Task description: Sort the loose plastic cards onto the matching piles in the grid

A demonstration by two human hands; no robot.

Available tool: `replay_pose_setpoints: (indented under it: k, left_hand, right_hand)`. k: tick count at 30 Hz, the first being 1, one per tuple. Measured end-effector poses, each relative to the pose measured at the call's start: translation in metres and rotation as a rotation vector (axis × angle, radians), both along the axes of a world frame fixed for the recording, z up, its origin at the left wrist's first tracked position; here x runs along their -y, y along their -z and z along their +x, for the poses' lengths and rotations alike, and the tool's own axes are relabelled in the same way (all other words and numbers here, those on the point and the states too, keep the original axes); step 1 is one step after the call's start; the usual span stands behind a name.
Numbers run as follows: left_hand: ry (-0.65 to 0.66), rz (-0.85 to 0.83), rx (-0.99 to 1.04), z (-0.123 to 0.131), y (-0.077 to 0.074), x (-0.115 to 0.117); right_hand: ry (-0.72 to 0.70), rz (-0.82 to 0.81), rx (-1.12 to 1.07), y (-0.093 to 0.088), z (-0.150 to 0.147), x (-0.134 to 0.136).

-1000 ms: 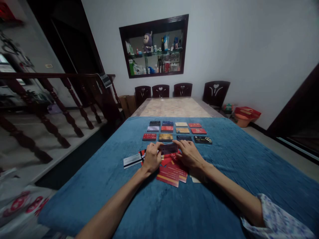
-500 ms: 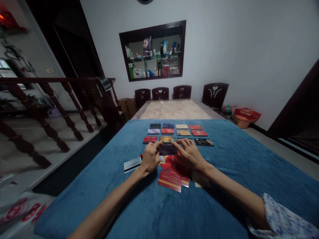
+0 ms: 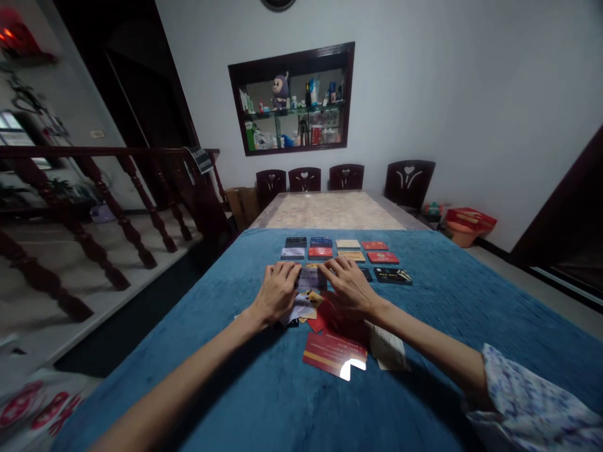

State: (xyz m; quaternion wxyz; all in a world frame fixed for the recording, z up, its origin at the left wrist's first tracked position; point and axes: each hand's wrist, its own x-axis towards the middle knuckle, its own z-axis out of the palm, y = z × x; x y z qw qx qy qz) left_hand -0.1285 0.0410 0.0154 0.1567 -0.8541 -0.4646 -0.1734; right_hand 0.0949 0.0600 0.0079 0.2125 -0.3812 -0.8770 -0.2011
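A greyish-purple card (image 3: 311, 278) is held upright between my two hands. My left hand (image 3: 277, 290) has its fingers closed at the card's left edge. At its right edge, my right hand (image 3: 349, 287) grips with bent fingers. Beneath them lie loose cards, among them a red card with a gold stripe (image 3: 327, 355), a pale card (image 3: 389, 347) and a whitish one (image 3: 301, 306). Beyond the hands, card stacks stand in rows, with a red stack (image 3: 383, 257) and a black stack (image 3: 393, 275) at the right. Some of the nearest row is hidden behind my hands.
A blue cloth (image 3: 226, 389) covers the near part of the table, and its bare far part (image 3: 330, 210) is pale stone. Dark chairs (image 3: 409, 182) stand beyond. A wooden railing (image 3: 108, 152) runs along the left; a plastic bag (image 3: 38, 402) lies at the lower left.
The held card now shows a lighter, greyish-purple face. My left hand has moved slightly left and nearer, over the white card there. The view has shifted a little.
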Motion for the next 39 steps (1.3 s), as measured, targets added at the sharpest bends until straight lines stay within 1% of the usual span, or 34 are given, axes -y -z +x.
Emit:
replay_pose_setpoints:
  k: [5, 12, 16, 21, 26, 31, 39]
  left_hand:
    - [0.014, 0.009, -0.057, -0.010, -0.009, -0.019]
    - [-0.061, -0.059, -0.095, -0.018, -0.025, -0.045]
    - [-0.102, -0.111, -0.079, -0.021, -0.030, -0.064]
    - [-0.153, -0.170, -0.102, -0.023, -0.033, -0.087]
    - [-0.188, -0.198, -0.164, -0.025, -0.031, -0.109]
    - [-0.202, -0.250, -0.161, -0.027, -0.026, -0.130]
    - [-0.209, -0.388, -0.145, -0.023, -0.009, -0.161]
  right_hand:
    - [0.033, -0.072, 0.066, -0.015, -0.013, -0.013]
    - [0.081, -0.162, 0.098, -0.035, -0.033, -0.038]
    - [0.134, -0.222, 0.109, -0.040, -0.043, -0.057]
    - [0.188, -0.282, 0.111, -0.041, -0.053, -0.081]
    - [0.202, -0.318, 0.117, -0.037, -0.061, -0.102]
    - [0.240, -0.383, 0.145, -0.032, -0.069, -0.122]
    - [0.277, -0.499, 0.180, -0.019, -0.075, -0.150]
